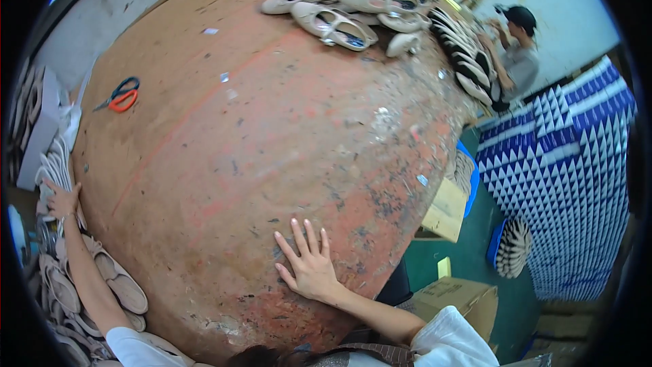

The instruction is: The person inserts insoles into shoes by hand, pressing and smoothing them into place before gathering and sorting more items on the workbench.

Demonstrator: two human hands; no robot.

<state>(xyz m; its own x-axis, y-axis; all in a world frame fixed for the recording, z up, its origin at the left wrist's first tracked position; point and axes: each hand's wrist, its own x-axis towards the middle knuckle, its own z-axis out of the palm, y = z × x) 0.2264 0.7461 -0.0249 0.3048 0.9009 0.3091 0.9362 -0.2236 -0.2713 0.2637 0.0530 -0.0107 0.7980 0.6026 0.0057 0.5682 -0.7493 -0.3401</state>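
My right hand [311,273] lies palm down on the worn brown and red tabletop [224,156], its fingers spread and nothing in it. At the table's left edge my left hand [62,200] reaches to a bundle of thin white curved pieces [57,164]. Its thumb stands apart from the fingers, which touch or lie just over the near end of the bundle; what is under them is partly hidden. Below that arm, beige flat shoes [119,278] are piled along the near left edge.
Scissors with orange and dark handles [123,100] lie at the left. Beige strapped shoes [339,24] are heaped at the far side, beside a row of shoes [465,54]. A person in a dark cap [519,61] works there. Cartons [462,295] and stacked blue-white boxes [564,183] stand right.
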